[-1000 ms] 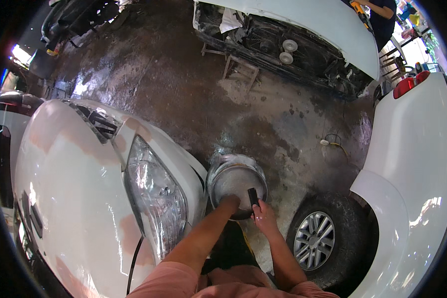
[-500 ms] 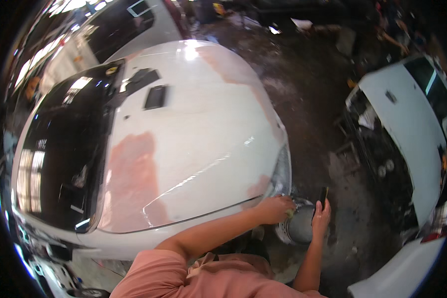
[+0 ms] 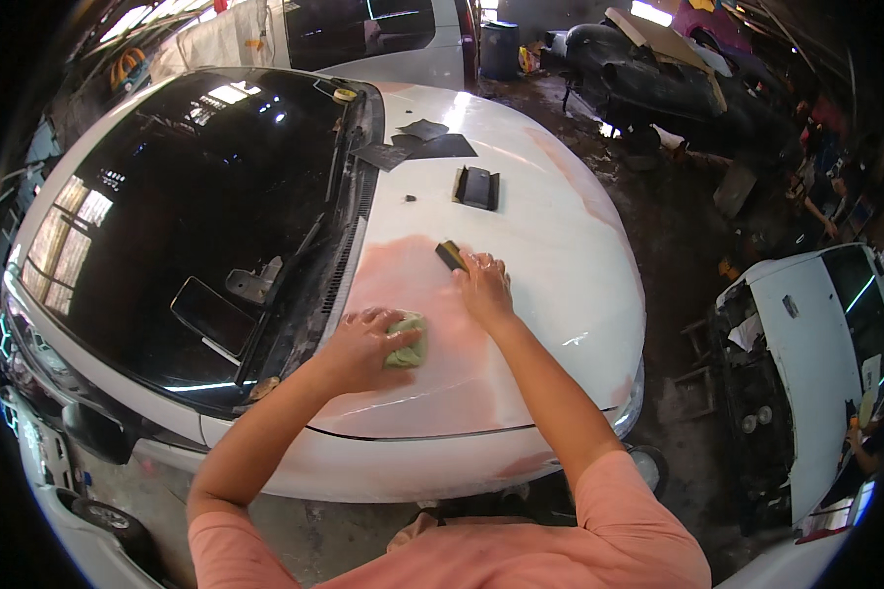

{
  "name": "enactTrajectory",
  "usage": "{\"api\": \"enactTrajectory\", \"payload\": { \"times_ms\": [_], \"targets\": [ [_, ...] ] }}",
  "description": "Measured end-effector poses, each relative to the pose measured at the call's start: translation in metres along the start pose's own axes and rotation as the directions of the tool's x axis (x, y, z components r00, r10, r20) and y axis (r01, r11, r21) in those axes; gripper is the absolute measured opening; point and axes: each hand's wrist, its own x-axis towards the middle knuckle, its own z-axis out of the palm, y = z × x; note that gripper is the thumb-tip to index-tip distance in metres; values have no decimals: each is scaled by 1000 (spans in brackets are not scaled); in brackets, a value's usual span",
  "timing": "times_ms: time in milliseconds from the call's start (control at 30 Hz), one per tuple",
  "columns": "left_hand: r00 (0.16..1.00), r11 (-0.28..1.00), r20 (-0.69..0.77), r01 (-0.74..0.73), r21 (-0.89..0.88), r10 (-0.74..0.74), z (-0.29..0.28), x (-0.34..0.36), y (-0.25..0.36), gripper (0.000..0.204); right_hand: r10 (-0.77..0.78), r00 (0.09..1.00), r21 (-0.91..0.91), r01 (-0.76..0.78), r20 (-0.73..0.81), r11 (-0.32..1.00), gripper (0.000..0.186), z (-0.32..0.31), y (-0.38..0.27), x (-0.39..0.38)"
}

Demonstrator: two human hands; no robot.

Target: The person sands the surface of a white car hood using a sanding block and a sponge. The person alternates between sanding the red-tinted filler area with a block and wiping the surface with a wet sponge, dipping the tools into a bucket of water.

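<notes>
Single head-worn fisheye here, left one of the pair, tipped down past the wearer's arms (image 3: 558, 393) at the white hood (image 3: 545, 265), pretty close up. It's wide enough to catch the windshield (image 3: 216, 187) left of the hood, floor (image 3: 673, 255) to its right and another vehicle (image 3: 417, 67) beyond it.

Blue drum (image 3: 500, 51); silver van (image 3: 417, 67), left of drum; cardboard sheet (image 3: 673, 44), right of drum; open-fronted white car (image 3: 817, 339), below right of drum.
</notes>
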Motion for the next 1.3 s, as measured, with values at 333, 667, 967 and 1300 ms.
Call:
{"api": "enactTrajectory", "payload": {
  "times_ms": [333,667,967,1300],
  "targets": [
    [923,913,-60,-385,-136,380,15,-13,-53,71,-166,984,-210,148,-70,966,36,74,-67,38],
    [955,958,-82,-286,-5,284,20,-27,-43,62,-332,943,-112,330,-1,937,37,49,-72,21],
    [966,966,-26,-258,-5,258,25,-23,-40,65,-459,888,-88,459,22,884,33,46,-59,26],
    [968,968,18,-250,27,249,18,-24,-37,67,-385,919,97,377,83,921,35,39,-36,28]
  ]
}}
